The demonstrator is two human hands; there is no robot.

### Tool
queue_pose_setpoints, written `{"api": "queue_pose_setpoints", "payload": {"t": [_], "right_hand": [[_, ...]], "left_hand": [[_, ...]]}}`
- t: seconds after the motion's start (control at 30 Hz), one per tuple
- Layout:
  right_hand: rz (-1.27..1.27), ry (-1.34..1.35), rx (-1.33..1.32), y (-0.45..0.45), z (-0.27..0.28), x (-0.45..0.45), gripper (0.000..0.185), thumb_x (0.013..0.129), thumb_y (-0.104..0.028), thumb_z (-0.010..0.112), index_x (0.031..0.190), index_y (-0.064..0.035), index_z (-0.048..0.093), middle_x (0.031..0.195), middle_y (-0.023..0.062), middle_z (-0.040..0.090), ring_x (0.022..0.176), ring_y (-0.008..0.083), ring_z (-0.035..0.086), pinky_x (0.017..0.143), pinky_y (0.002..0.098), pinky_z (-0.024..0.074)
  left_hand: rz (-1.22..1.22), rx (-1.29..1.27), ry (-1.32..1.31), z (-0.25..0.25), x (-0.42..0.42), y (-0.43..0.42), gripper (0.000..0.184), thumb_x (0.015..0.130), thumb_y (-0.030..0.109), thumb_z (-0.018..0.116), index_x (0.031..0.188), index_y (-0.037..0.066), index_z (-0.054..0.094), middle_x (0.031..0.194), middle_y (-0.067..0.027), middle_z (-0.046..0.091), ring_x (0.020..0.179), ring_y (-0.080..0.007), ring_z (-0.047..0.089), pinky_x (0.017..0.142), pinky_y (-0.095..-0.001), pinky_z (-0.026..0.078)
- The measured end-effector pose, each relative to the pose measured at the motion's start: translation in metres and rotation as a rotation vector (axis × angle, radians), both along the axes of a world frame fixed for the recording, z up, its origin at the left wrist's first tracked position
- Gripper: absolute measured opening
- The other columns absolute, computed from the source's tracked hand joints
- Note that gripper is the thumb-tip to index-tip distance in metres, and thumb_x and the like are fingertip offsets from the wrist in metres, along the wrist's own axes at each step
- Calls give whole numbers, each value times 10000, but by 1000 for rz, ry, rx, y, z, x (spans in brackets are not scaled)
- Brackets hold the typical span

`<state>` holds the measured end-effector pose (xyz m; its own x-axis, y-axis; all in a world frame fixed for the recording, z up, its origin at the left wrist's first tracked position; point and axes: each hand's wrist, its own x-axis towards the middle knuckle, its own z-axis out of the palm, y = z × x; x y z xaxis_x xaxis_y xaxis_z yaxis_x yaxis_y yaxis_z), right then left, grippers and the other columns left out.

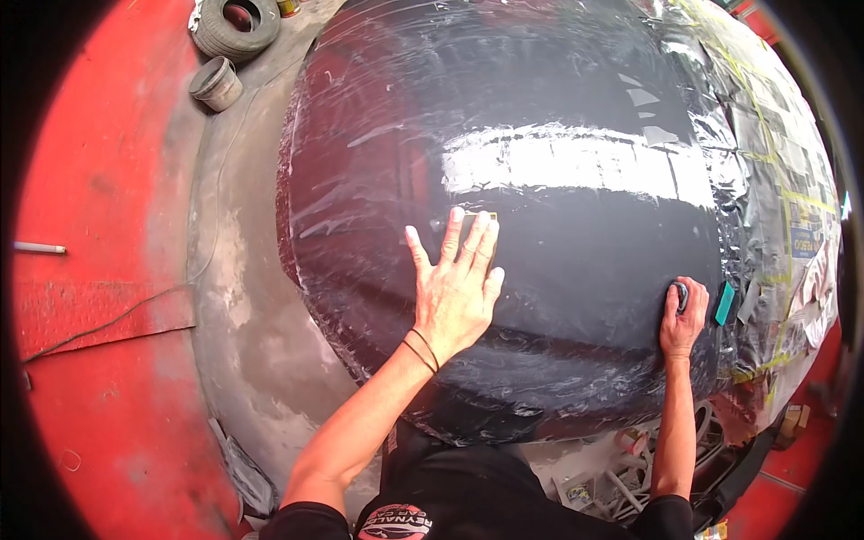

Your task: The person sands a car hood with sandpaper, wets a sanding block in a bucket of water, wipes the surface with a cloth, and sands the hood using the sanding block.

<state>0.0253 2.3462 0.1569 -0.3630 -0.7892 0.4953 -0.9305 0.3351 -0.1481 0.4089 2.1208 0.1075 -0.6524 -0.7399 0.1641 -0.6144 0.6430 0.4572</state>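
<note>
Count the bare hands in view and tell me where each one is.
2: the left hand is spread over the dark panel; the right hand, beside the teal strip, grips a small dark object.

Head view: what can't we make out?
Head view, object under the left hand: mostly hidden by the hand; only a yellowish edge shows.
Head view, dark object in the right hand: fingers cover part; full shape unclear.
Head view, tyre: top cut off by the upper edge.
Head view, blue printed patch: small print unreadable.
</note>
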Motion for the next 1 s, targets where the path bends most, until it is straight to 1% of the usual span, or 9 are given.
{"api": "queue_pose_setpoints", "payload": {"t": [0.13,0.23,0.37,0.47,0.57,0.73,0.83,0.9,1.0], "right_hand": [[-8,17,39,0,1,-3,196,1090,-120,681,1248,-4,671,1211,145,697,1184,361,643,1058,462,506],[-4,13,4,-2,1,-3,200,1051,-104,712,1224,-5,685,1191,166,697,1159,378,647,1045,482,510],[-5,2,6,-2,2,-1,202,1050,-101,711,1227,-7,686,1196,167,699,1160,379,645,1050,483,509],[-17,-12,13,-3,4,1,203,1049,-102,710,1227,-7,686,1194,167,699,1159,380,645,1052,484,509],[-11,10,15,-2,1,-2,204,1049,-104,708,1227,-7,687,1193,167,699,1159,380,645,1048,487,509],[-12,-21,6,-4,4,0,203,1051,-109,708,1224,-7,689,1191,169,697,1159,385,644,1051,490,508],[-8,-16,5,-1,3,2,201,1051,-108,707,1223,-5,690,1187,166,697,1155,383,645,1048,487,508],[4,-5,-4,-4,3,-1,200,1052,-107,706,1223,-4,689,1187,163,698,1152,379,646,1046,483,509],[-4,-7,-5,-2,1,-2,199,1053,-105,705,1223,-3,688,1187,160,699,1151,374,647,1043,479,510]], "left_hand": [[56,-69,16,2,-29,-24,678,1134,339,533,1753,108,384,1841,-47,346,1742,-352,160,1287,-837,-25],[62,-46,10,6,-27,-16,659,1133,340,535,1735,99,417,1835,-51,358,1735,-353,178,1290,-833,-14],[103,-66,33,-4,-19,7,671,1121,335,555,1742,122,417,1817,-47,397,1736,-347,185,1293,-832,-18],[124,-74,-19,7,-37,-20,673,1116,331,563,1741,125,422,1823,-40,386,1735,-347,192,1296,-828,-19],[100,-28,-24,6,-23,1,653,1128,358,533,1721,98,445,1830,-20,361,1733,-327,189,1306,-827,-8],[126,-63,31,6,-28,-2,630,1121,307,556,1706,90,468,1813,-66,399,1723,-347,229,1302,-817,-1],[126,-55,-5,11,-31,-15,617,1129,310,548,1700,89,476,1815,-66,396,1720,-352,234,1306,-810,1],[69,14,8,10,-14,5,648,1144,318,545,1739,97,414,1819,-103,384,1719,-354,244,1320,-782,2],[191,60,172,8,7,14,668,1151,281,556,1765,102,366,1836,-149,341,1705,-353,302,1339,-740,49]]}}
